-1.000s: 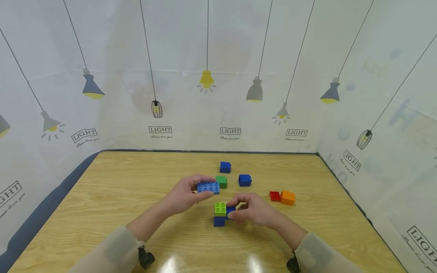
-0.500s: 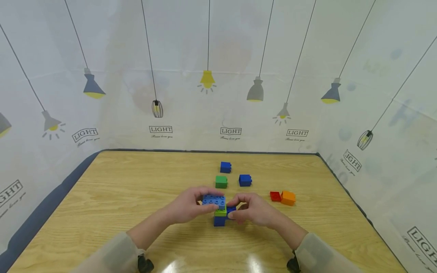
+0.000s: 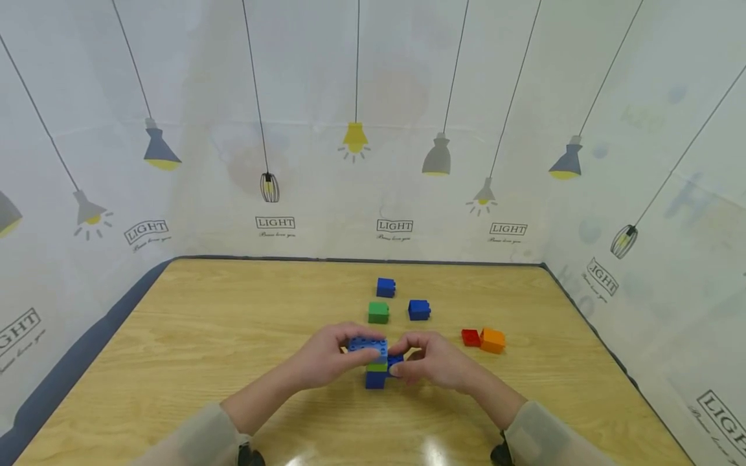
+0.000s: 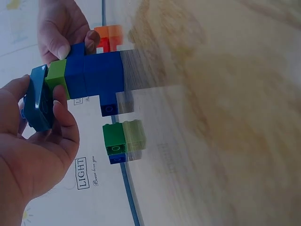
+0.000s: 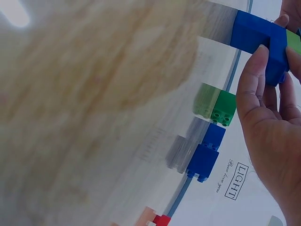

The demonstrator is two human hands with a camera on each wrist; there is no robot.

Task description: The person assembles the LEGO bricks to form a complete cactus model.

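A light blue eight-stud toy brick [image 3: 366, 343] is held between the thumb and fingers of my left hand [image 3: 324, 356]. It lies on top of a lime green brick [image 3: 377, 367]; in the left wrist view the light blue brick [image 4: 39, 101] looks tilted against the lime one. Under the lime brick stands a dark blue base [image 3: 375, 380] on the table. My right hand [image 3: 440, 364] pinches a dark blue brick [image 3: 395, 366] that juts out from the right of this stack. Fingers partly hide the light blue brick.
Behind the stack lie a green brick [image 3: 378, 313] and two dark blue bricks, one farther back [image 3: 385, 287] and one to the right [image 3: 419, 310]. A red brick [image 3: 470, 338] and an orange brick [image 3: 493, 340] lie together at right. A printed curtain [image 3: 326, 207] surrounds the table [image 3: 233, 298].
My left hand has moved right and toward me, bringing the light blue brick from beside the green brick onto the lime brick. My right hand has stayed at the stack.
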